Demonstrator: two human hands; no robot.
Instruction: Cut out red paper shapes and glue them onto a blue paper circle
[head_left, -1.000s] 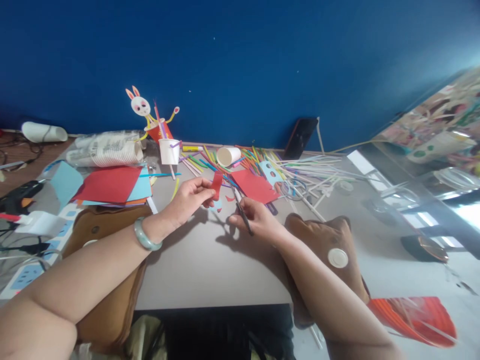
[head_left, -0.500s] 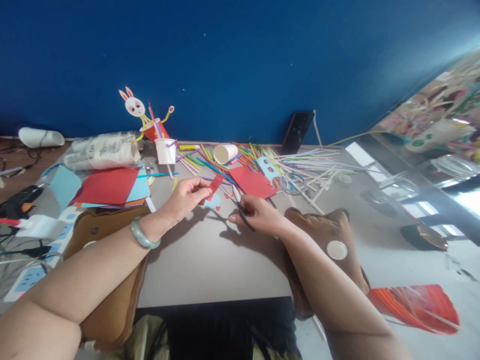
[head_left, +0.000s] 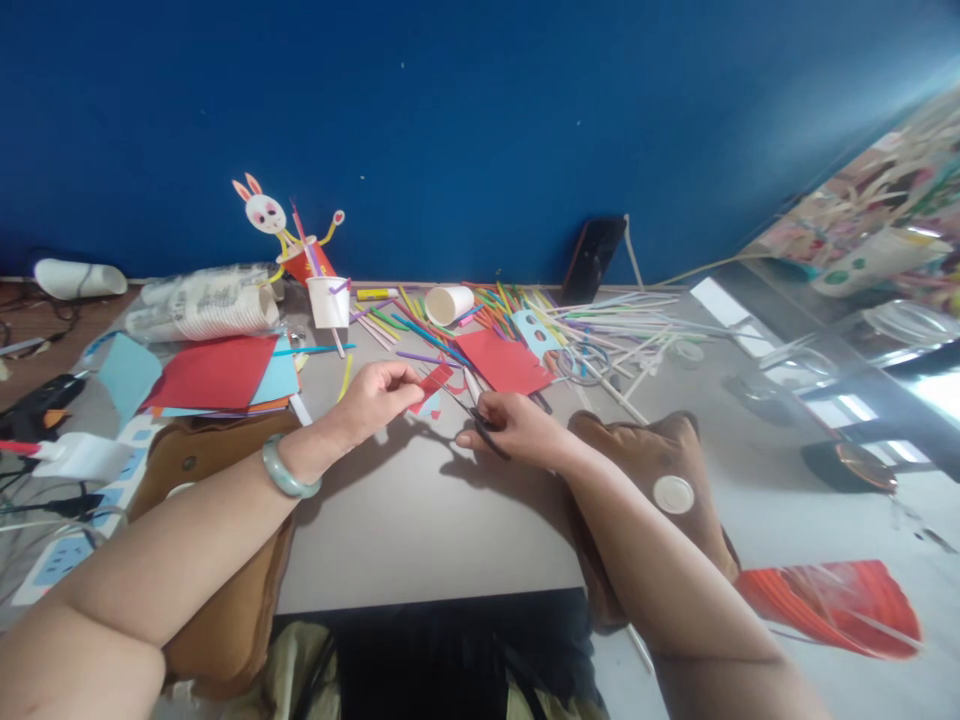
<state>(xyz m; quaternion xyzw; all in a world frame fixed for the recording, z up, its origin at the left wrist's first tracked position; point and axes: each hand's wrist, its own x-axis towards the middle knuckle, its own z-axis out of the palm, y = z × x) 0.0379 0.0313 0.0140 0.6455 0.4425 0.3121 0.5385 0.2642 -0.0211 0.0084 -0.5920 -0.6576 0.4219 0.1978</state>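
Note:
Pinched between the thumb and fingers of my left hand (head_left: 384, 392) is a small piece of red paper (head_left: 434, 379). My right hand (head_left: 514, 428) grips a pair of scissors (head_left: 486, 430) by dark handles, with the blades pointing left at the red paper. Whether the blades touch the paper is hard to make out. Under the piece, a bit of light blue paper and red scraps lie on the table. Just beyond my right hand rests a larger red sheet (head_left: 505, 362).
Colourful sticks (head_left: 622, 325) spread along the wall, with a paper cup (head_left: 448, 305) among them. A rabbit figure (head_left: 267, 214) stands behind a white cup (head_left: 328, 302) at back left. A phone (head_left: 592, 260) leans on the wall. Brown cushions (head_left: 217, 560) lie under both forearms.
The red piece in my left hand has tilted and turned towards the scissors, with the left fingers shifting slightly. My right hand stays nearly in place.

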